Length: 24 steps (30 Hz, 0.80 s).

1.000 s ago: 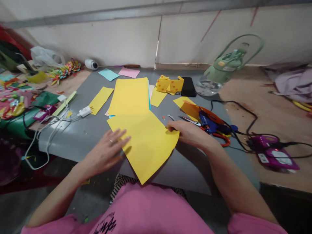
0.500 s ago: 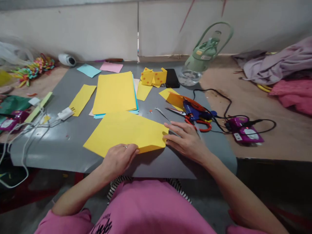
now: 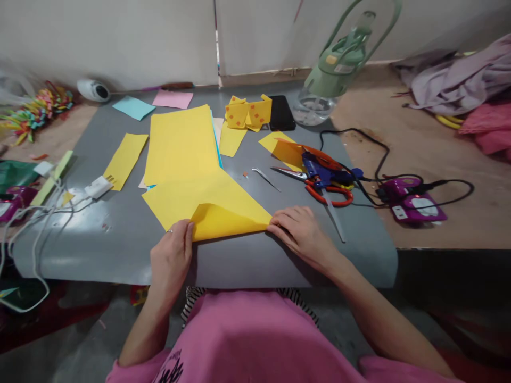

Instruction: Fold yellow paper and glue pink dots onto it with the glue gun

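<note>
A yellow paper sheet [image 3: 207,191] lies near the table's front edge, its near edge folded over into a flap. My left hand [image 3: 171,250] pinches the fold at its left end, thumb and fingers together. At the right corner my right hand [image 3: 301,236] grips the paper between bent fingers and thumb. Behind the sheet, partly covered by it, is a stack of yellow paper [image 3: 179,143] with blue sheets showing underneath. Tweezers [image 3: 266,179] and red-handled scissors [image 3: 327,194] lie beyond my right hand, beside a blue glue gun [image 3: 319,170].
A green-topped bottle [image 3: 327,80], a black phone [image 3: 281,113] and a dotted yellow paper piece [image 3: 248,114] stand or lie at the back. White cables [image 3: 38,239] run along the left; a purple socket block [image 3: 413,202] sits at the right.
My left hand has moved left along the paper's near edge, and a larger flap now shows folded over. My right hand has closed on the right corner. The view has shifted slightly.
</note>
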Each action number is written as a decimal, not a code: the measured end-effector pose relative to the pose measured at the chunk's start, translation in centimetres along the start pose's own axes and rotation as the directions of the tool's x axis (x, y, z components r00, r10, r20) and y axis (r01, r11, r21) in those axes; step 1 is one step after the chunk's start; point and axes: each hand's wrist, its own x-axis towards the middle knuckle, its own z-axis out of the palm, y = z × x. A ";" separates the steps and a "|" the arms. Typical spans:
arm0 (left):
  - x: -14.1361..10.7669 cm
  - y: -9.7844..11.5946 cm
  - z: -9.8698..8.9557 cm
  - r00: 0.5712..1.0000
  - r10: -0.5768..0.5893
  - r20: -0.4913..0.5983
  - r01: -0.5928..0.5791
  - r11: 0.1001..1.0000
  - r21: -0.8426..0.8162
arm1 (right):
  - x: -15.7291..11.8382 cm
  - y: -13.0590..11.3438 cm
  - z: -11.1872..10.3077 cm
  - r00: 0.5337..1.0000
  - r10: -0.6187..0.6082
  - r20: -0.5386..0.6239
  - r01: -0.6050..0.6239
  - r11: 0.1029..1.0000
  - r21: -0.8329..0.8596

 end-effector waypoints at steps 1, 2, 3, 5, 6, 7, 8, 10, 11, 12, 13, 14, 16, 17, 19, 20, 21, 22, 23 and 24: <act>0.3 -0.1 0.0 1.000 -0.009 0.006 0.009 1.000 -0.018 | -0.1 -0.2 0.2 1.000 0.018 -0.008 -0.018 1.000 -0.019; 0.6 -0.3 0.0 1.000 -0.017 0.025 0.018 0.999 -0.045 | -0.3 -0.4 0.3 0.999 0.037 -0.019 -0.038 0.998 -0.040; 1.0 -0.6 0.0 0.998 -0.020 0.053 0.024 0.996 -0.081 | -0.4 -0.5 0.5 0.998 0.063 -0.029 -0.065 0.996 -0.060; 1.6 -1.1 -0.2 0.992 -0.001 0.129 0.023 0.985 -0.169 | -0.7 -0.6 0.8 0.990 0.132 -0.054 -0.137 0.986 -0.092; 1.9 -1.4 -0.3 0.986 0.018 0.167 0.017 0.977 -0.210 | -0.9 -0.6 0.9 0.983 0.170 -0.069 -0.176 0.979 -0.100; 2.1 -1.7 -0.5 0.980 0.037 0.196 0.012 0.970 -0.244 | -1.0 -0.6 1.0 0.976 0.203 -0.081 -0.211 0.972 -0.102; 2.2 -1.9 -0.5 0.976 0.044 0.214 0.014 0.965 -0.263 | -1.2 -0.6 1.1 0.970 0.226 -0.091 -0.235 0.967 -0.101; 2.4 -2.2 -0.7 0.972 0.023 0.234 0.042 0.962 -0.269 | -1.4 -0.7 1.1 0.963 0.246 -0.106 -0.257 0.961 -0.104; 2.4 -2.2 -0.7 0.970 0.002 0.242 0.063 0.963 -0.263 | -1.5 -0.8 1.1 0.962 0.247 -0.113 -0.259 0.959 -0.116; 2.3 -2.2 -0.7 0.968 -0.020 0.249 0.085 0.964 -0.253 | -1.6 -0.9 1.1 0.962 0.245 -0.118 -0.260 0.957 -0.132; 2.3 -2.2 -0.6 0.965 -0.041 0.259 0.105 0.965 -0.240 | -1.7 -1.0 1.0 0.962 0.244 -0.121 -0.261 0.954 -0.149; 2.2 -2.1 -0.5 0.962 -0.058 0.265 0.120 0.967 -0.225 | -1.7 -1.1 0.9 0.961 0.247 -0.125 -0.266 0.950 -0.165; 2.2 -1.8 -0.4 0.961 -0.085 0.262 0.138 0.972 -0.189 | -1.8 -1.2 0.8 0.956 0.260 -0.134 -0.282 0.942 -0.184; 2.1 -1.7 -0.2 0.962 -0.094 0.256 0.141 0.975 -0.169 | -1.8 -1.3 0.8 0.953 0.270 -0.136 -0.292 0.938 -0.187; 2.1 -1.4 0.0 0.964 -0.110 0.241 0.143 0.982 -0.123 | -1.8 -1.4 0.8 0.946 0.292 -0.141 -0.315 0.932 -0.182; 2.2 -1.3 0.1 0.965 -0.116 0.236 0.144 0.984 -0.102 | -1.8 -1.4 0.8 0.942 0.302 -0.145 -0.325 0.929 -0.178; 2.2 -1.3 0.2 0.964 -0.120 0.237 0.144 0.986 -0.087 | -1.7 -1.4 0.8 0.939 0.311 -0.147 -0.334 0.927 -0.173; 2.3 -1.2 0.3 0.963 -0.124 0.238 0.147 0.986 -0.078 | -1.7 -1.3 0.8 0.936 0.319 -0.151 -0.342 0.924 -0.169; 2.4 -1.1 0.4 0.962 -0.131 0.238 0.152 0.986 -0.072 | -1.7 -1.3 0.9 0.933 0.324 -0.155 -0.348 0.922 -0.168; 2.5 -1.1 0.4 0.961 -0.139 0.239 0.159 0.985 -0.066 | -1.7 -1.3 0.9 0.932 0.327 -0.159 -0.352 0.920 -0.171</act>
